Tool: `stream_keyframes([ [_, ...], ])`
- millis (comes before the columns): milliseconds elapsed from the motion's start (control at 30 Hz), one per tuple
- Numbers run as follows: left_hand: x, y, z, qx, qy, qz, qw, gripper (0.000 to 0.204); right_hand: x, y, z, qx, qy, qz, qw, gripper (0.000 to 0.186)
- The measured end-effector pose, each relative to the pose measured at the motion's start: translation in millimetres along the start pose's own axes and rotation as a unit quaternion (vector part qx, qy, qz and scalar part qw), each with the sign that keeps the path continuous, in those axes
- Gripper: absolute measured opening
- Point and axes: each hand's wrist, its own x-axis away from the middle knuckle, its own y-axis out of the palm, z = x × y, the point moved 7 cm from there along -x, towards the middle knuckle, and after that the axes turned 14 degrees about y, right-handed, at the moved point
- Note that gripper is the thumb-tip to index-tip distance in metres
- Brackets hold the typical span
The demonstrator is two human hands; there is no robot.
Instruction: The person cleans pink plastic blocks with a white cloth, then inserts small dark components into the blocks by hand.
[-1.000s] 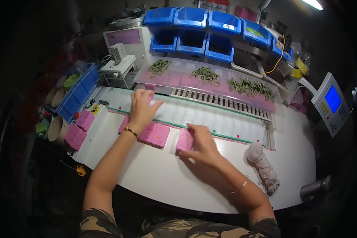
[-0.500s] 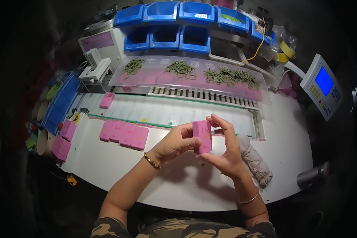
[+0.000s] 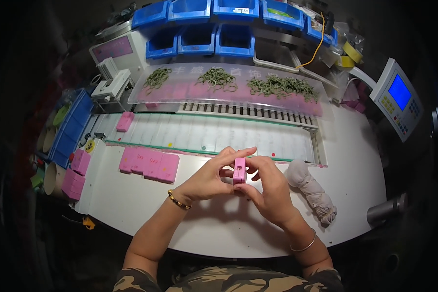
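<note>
Both forearms come in from the lower edge and lean toward each other, so the hands meet over the middle of the white desk (image 3: 194,238), just short of the long pale conveyor strip (image 3: 199,133). The left hand (image 3: 207,179) reaches in from the left with the wrist fairly straight, its index finger stretched past the far end of a small pink block (image 3: 239,172) and the thumb tucked low by its near end. The right hand (image 3: 271,193) faces it from the other side — fingers bent into a loose curve, thumb angled up to the block's near right corner. Between them, the fingers of both hands are grasping that block, which is turned so a narrow face with a small round hole looks upward; it seems held above the desk, with a shadow spread below. A dark beaded bracelet (image 3: 179,200) sits at the left wrist, and a thin bangle (image 3: 305,243) rings the right forearm farther down. To the left, a joined row of pink blocks (image 3: 150,164) lies on the desk, well apart from the left hand — and just beside the right hand rests a twisted grey cloth (image 3: 311,192).
</note>
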Motion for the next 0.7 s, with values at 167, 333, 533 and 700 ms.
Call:
stream_keyframes([
  [167,1.8,-4.8,-5.9,0.017,0.006,0.075,0.997,0.075,1.6,1.9,-4.3,0.062,-0.035,0.078,0.994,0.034],
  [333,2.5,2.8,-11.4,0.049,-0.002,0.129,0.990,0.076,-0.8,-2.7,4.8,0.042,-0.011,0.103,0.994,0.026],
  [533,2.5,2.1,-5.6,0.080,0.025,0.203,0.976,0.057,-5.4,-6.3,56.3,-0.395,0.198,0.062,0.895,0.037],
  [700,3.0,-1.4,-2.6,0.110,0.093,0.236,0.961,0.051,-7.6,-11.0,53.2,-0.395,0.187,0.066,0.897,0.045],
])
